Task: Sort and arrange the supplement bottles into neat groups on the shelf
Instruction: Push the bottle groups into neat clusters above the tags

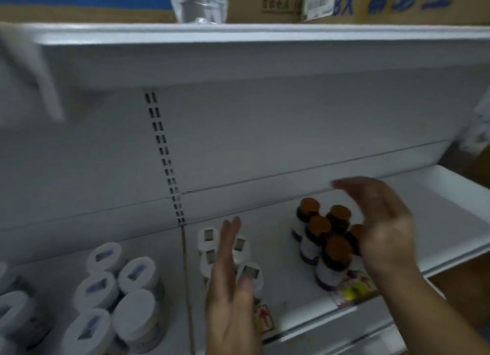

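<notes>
Shelf: the white shelf [437, 195] carries all the bottles; its front edge runs along the bottom right.
Brown-cap bottles: the brown-cap bottles [327, 238] stand upright in a tight bunch toward the right part of the shelf, between the back wall and the front edge.
Right hand: the right hand [384, 227] is flat and open, fingers straight, touching the right side of that bunch. It holds nothing.
Small white-cap bottles: the small white-cap bottles [245, 259] stand in a bunch just left of the brown ones, nearer the front edge.
Left hand: the left hand [230, 280] is open too, fingers straight, up against this white bunch. The picture is blurry, so I cannot tell how hard it presses.
Big white jars: the big white jars [116, 283] sit at the left end of the shelf, well apart from both hands.
Which way: the brown bunch lies to the left of the right hand, so I think a push would go left. The right hand is nearer to it.
</notes>
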The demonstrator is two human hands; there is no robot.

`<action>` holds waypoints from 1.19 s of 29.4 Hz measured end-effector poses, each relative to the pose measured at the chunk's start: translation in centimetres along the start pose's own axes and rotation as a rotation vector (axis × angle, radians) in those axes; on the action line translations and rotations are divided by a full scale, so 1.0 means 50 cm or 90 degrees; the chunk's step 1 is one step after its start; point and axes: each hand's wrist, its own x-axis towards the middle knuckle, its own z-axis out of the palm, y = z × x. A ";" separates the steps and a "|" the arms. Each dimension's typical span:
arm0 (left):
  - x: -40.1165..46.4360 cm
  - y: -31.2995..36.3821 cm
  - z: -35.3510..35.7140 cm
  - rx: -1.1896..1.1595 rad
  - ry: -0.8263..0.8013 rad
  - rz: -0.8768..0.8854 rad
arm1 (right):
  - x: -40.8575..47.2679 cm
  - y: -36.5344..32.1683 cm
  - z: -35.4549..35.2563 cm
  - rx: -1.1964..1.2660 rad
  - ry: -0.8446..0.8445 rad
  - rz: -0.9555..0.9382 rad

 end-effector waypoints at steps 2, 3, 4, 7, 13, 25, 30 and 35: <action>-0.015 -0.016 0.059 -0.006 -0.084 -0.054 | 0.007 0.055 -0.086 0.048 0.128 0.070; -0.014 -0.031 0.090 0.018 -0.126 -0.100 | 0.009 0.088 -0.113 0.063 0.132 0.122; -0.009 -0.049 0.121 0.040 -0.163 -0.161 | 0.011 0.121 -0.132 0.072 0.106 0.177; 0.008 -0.128 0.168 0.046 -0.129 -0.215 | 0.017 0.207 -0.153 0.089 -0.029 0.330; 0.045 -0.210 0.278 -0.080 -0.016 -0.340 | 0.039 0.256 -0.133 0.125 -0.277 0.428; 0.022 -0.206 0.347 -0.100 0.039 -0.282 | 0.023 0.292 -0.122 0.197 -0.363 0.381; 0.023 -0.217 0.342 -0.130 0.046 -0.319 | 0.025 0.305 -0.130 0.210 -0.394 0.367; 0.028 -0.235 0.334 -0.154 0.023 -0.333 | 0.027 0.298 -0.141 0.200 -0.441 0.352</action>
